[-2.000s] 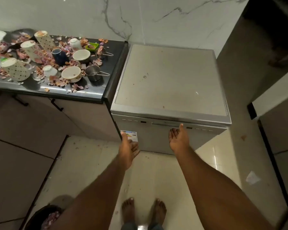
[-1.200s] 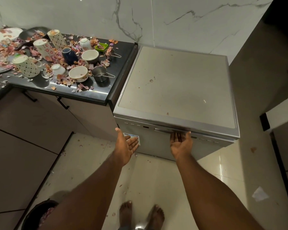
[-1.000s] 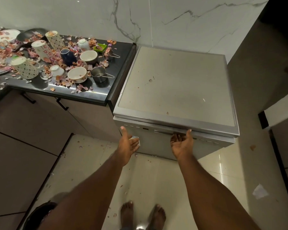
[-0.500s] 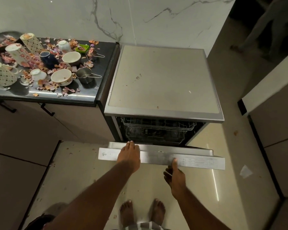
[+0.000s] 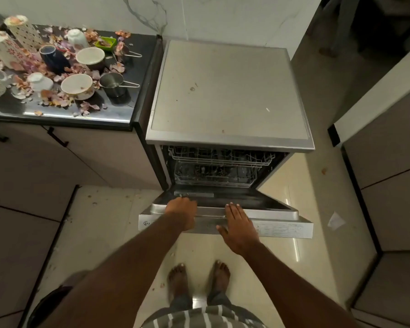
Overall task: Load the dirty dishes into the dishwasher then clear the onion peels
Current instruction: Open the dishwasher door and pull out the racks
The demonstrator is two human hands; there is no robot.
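Note:
The dishwasher [image 5: 227, 91] stands right of the black counter [image 5: 118, 110], and its door [image 5: 282, 228] is swung down almost flat. Wire racks [image 5: 220, 159] show inside, with no dishes that I can make out. My left hand [image 5: 181, 209] grips the door's top edge, fingers curled over it. My right hand [image 5: 237, 223] rests flat on the same edge with straight fingers. On the counter sit dirty bowls [image 5: 77, 84], a steel cup [image 5: 111, 82], a blue mug [image 5: 51, 54] and patterned tumblers [image 5: 21, 29] among scattered onion peels [image 5: 57, 99].
A small green dish [image 5: 105, 42] sits at the counter's back. A dark bin [image 5: 47, 304] stands on the floor at lower left. Cabinets [image 5: 388, 185] line the right side, with a paper scrap [image 5: 336, 220] on the tiles beside the door. My bare feet are just behind the door.
The dishwasher door went from closed to nearly flat. My right hand moved from under the handle to on top of the door's edge; my left hand came onto the edge too.

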